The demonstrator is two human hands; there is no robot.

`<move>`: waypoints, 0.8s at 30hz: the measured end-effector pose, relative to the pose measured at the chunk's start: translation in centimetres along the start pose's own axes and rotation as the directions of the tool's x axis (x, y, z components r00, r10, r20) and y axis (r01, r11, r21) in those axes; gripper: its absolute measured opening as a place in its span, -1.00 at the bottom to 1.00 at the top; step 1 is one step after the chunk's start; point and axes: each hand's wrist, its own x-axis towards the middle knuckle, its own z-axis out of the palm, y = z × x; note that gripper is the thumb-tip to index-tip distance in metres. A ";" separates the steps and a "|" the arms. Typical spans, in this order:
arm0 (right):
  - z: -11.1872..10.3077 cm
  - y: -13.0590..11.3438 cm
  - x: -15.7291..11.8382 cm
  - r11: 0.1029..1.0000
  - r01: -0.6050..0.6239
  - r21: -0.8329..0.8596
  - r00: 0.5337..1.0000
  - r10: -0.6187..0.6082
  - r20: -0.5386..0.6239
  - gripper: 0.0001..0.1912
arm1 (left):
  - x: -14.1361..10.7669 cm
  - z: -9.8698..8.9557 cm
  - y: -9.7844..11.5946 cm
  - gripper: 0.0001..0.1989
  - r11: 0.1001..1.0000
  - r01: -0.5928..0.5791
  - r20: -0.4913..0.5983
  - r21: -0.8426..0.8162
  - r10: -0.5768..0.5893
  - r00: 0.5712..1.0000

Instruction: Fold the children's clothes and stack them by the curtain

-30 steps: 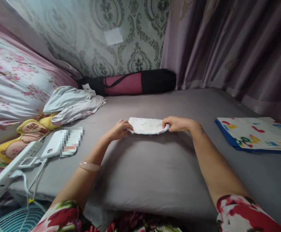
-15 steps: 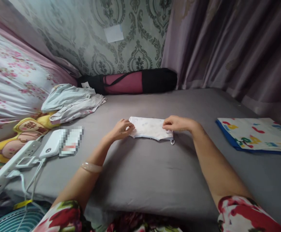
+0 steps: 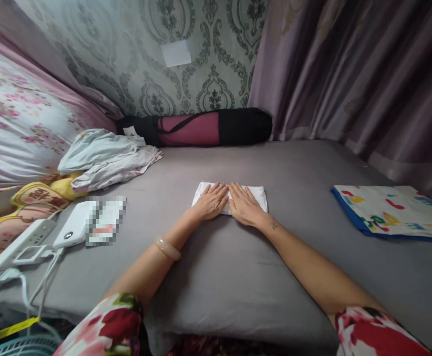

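A small folded white cloth (image 3: 259, 196) lies on the grey bed sheet (image 3: 216, 277) in the middle of the head view. My left hand (image 3: 213, 201) rests flat on its left half, palm down. Close beside it, my right hand (image 3: 243, 203) presses flat on the right half with the fingers stretched out. The fingertips of both hands nearly meet at the cloth's middle. Much of the cloth is hidden beneath the hands, so I cannot tell what kind of garment or cloth it is.
Crumpled pale clothes (image 3: 108, 155) lie at the left, near a yellow plush toy (image 3: 33, 195). A white power bank (image 3: 75, 225), a power strip (image 3: 19, 254) and cables sit in front. A folded printed cloth (image 3: 397, 207) lies right. A black and maroon bag (image 3: 193, 129) lies along the wall.
My hands have moved inward from the cloth's two ends and now lie flat on top. The cloth's near edge now looks straighter, and the small white loop at its right corner no longer shows.
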 end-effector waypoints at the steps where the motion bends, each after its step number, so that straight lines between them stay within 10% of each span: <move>1: 0.1 0.1 0.0 1.000 0.000 -0.006 1.000 0.000 -0.001 -0.37 | 0.1 0.1 -0.1 -0.43 1.000 0.006 0.004 -0.007 -0.006 1.000; 24: -0.2 0.2 0.3 0.998 -0.068 -0.015 0.994 0.069 0.086 -0.35 | -0.3 0.4 0.0 -0.43 0.998 0.062 -0.070 -0.022 -0.063 0.996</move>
